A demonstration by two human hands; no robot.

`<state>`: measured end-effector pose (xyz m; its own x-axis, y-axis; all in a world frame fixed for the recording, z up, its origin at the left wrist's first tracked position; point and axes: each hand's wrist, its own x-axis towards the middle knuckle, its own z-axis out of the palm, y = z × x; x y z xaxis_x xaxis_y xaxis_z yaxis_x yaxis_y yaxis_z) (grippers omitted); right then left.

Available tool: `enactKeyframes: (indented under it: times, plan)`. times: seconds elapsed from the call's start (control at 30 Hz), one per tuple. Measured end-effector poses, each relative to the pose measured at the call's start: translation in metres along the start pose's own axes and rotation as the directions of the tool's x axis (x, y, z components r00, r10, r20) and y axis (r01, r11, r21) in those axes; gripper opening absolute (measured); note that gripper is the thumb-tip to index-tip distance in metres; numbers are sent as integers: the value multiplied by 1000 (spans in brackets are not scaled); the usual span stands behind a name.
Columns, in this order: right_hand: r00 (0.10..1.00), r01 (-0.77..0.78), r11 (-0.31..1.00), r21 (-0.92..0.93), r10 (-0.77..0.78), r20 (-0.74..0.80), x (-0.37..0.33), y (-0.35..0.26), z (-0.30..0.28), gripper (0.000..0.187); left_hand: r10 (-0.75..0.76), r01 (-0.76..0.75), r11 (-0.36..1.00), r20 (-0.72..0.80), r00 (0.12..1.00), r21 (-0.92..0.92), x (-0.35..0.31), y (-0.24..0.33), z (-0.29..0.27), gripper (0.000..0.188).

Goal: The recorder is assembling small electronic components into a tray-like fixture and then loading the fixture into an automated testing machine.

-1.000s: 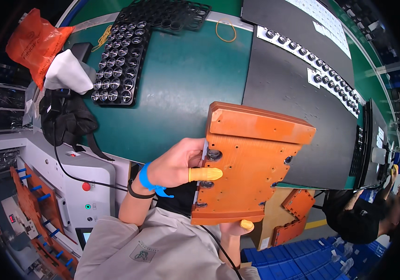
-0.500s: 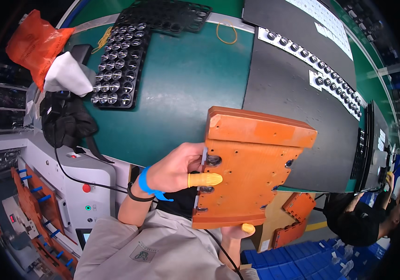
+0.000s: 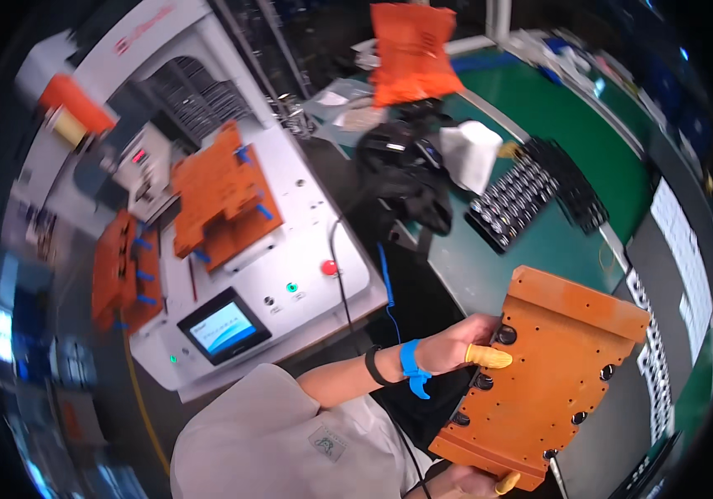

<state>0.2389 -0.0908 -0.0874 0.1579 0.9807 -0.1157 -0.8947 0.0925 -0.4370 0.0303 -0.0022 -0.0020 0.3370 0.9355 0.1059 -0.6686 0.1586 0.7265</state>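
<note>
My left hand (image 3: 456, 349), with a yellow finger cot on the thumb and a blue wrist strap, grips the left edge of a large orange fixture plate (image 3: 543, 374) with dark round holes. At the bottom of the view my right hand (image 3: 477, 480), also with a yellow finger cot, holds the plate's lower edge. I hold the plate tilted in the air in front of my chest, over the edge of the green table (image 3: 556, 108).
A white machine (image 3: 290, 241) with a small touchscreen (image 3: 223, 326), a red button and orange fixtures (image 3: 219, 195) stands to my left. On the green table lie black trays of round parts (image 3: 523, 200), a black bag (image 3: 406, 179), a white cloth and an orange bag (image 3: 410, 50).
The view has swung far to the left, bringing the white machine into sight. Both hands still hold the orange plate, which now sits at the lower right.
</note>
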Motion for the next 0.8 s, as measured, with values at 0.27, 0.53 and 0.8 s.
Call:
enactKeyframes:
  times: [0.27, 0.53, 0.8]
  plan:
    - [985, -134, 987, -93, 122, -124, 11, 6, 124, 52, 330, -258, 917, -218, 918, 304, -102, 65, 21, 38]
    - [885, -251, 921, -299, 343, 315, 6, 76, 225, 45, 535, -356, 838, -494, 685, 413, -190, 97, -16, 54]
    - [664, -28, 907, -421, 332, 670, -42, 218, 366, 28, 559, -611, 774, -630, 539, 164, -221, 150, -47, 37]
